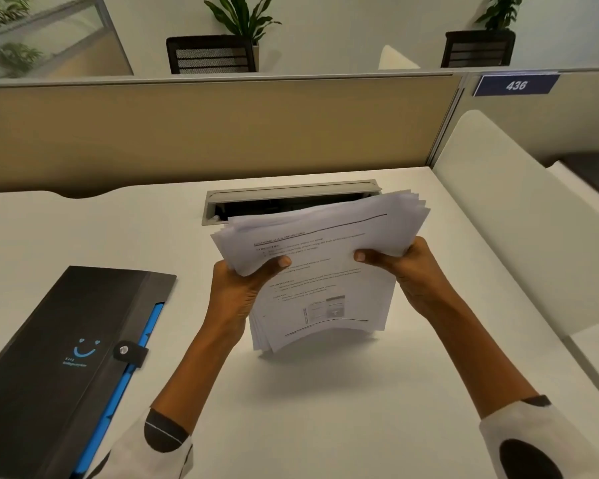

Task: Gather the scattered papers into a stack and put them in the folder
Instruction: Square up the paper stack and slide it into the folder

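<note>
Uneven stack of printed papers (325, 271) upright on edge; closed black folder (66, 340) leftward.

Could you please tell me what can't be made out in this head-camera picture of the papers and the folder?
- Papers: print too blurred to read; sheet count hidden by the top sheet.
- Left hand and right hand: fingers hidden behind the stack.
- Folder: near end cut off by the picture's edge; closed, so its contents are hidden.
- Cable box: inside too dark.

we see paper stack (320, 267) centre, held over the surface (325, 409) | left hand (242, 288) on its left edge, right hand (405, 267) on its right | folder (59, 357) on surface, left | cable tray (291, 198) behind stack
</note>
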The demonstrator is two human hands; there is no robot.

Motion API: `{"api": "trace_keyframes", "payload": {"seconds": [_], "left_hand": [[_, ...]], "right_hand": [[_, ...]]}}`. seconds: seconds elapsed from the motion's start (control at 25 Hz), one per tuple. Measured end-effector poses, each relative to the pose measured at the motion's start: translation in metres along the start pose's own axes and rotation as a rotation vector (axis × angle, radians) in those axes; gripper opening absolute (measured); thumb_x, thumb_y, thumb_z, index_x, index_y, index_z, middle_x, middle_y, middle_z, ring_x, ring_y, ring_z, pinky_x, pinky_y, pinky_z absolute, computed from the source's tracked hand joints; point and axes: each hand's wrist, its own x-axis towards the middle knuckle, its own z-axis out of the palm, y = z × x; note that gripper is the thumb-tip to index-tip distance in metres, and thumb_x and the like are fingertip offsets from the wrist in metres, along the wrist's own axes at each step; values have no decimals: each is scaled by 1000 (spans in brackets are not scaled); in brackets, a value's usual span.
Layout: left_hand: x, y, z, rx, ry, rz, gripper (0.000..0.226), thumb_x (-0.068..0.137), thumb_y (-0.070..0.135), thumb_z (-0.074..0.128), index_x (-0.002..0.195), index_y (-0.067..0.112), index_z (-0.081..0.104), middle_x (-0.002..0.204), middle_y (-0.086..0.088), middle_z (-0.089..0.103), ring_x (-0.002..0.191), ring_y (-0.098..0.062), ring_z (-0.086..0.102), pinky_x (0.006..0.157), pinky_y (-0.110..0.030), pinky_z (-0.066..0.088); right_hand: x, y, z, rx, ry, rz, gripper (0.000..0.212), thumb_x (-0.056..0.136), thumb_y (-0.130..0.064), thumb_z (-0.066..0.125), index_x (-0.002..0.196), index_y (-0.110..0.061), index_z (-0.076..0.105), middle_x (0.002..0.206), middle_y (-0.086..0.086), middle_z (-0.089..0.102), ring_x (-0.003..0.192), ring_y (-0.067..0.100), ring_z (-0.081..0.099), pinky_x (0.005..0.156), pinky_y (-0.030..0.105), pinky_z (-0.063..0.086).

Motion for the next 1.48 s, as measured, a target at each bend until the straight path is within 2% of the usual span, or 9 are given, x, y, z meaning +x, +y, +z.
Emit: {"api": "trace_keyframes", "payload": {"seconds": [0.32,0.48,0.56,0.68,0.84,1.04,1.16,1.36,1.48], "left_hand": [[-18,-41,-2,35,92,-191,25,67,32,74,87,34,60,86,9,68,86,-27,65,56,-23,53],[-32,-57,6,-51,54,-297,88,30,76,72,102,28,56,95,-3,67,86,-27,64,59,-28,58],[-32,-61,7,-85,65,-305,92,27,81,67,102,28,55,93,-4,68,79,-24,66,55,-26,58],[-35,-56,4,-35,41,-285,83,32,77,70,98,28,56,91,-4,68,81,-28,66,58,-28,57],[-31,-23,1,34,117,-112,36,63,35,77,93,32,57,90,3,68,91,-32,65,72,-45,59],[-33,42,25,-9,244,180,57,63,77,51,106,40,51,96,8,65,90,-12,66,58,-19,56],[-34,57,39,64,390,220,33,76,67,41,97,43,50,95,1,63,87,-18,65,58,-18,53],[-35,56,44,108,448,198,11,85,45,43,93,41,48,98,-1,62,87,-22,65,59,-19,54],[-35,53,41,86,421,232,15,85,45,42,100,42,46,101,1,60,90,-21,64,59,-18,53]], "right_hand": [[-14,41,-1,-27,-39,175,42,59,-24,82,100,-25,72,102,5,74,95,27,69,83,50,57],[-26,62,17,-35,-36,246,53,49,-36,87,99,-31,72,100,0,75,93,21,70,78,38,59],[-25,65,20,-26,-2,253,54,47,-39,86,98,-34,72,98,-1,75,91,22,69,76,37,59],[-28,65,17,-43,67,295,48,50,-30,89,95,-29,73,99,4,75,93,27,68,86,51,55],[-33,38,16,-75,169,248,36,50,-32,84,84,-27,74,95,5,75,90,30,69,86,55,54],[-32,-28,31,-8,334,-67,53,58,-59,75,101,-33,63,87,-16,72,81,9,70,60,21,57],[-28,-57,43,3,440,-131,74,63,-83,47,101,-20,60,76,-13,69,72,7,66,55,15,52],[-19,-62,48,0,546,-19,26,87,-52,46,91,-28,55,80,-4,62,76,14,60,55,21,49],[-19,-57,46,18,536,-12,29,87,-47,45,100,-22,51,87,2,61,81,18,58,59,24,47]]}}
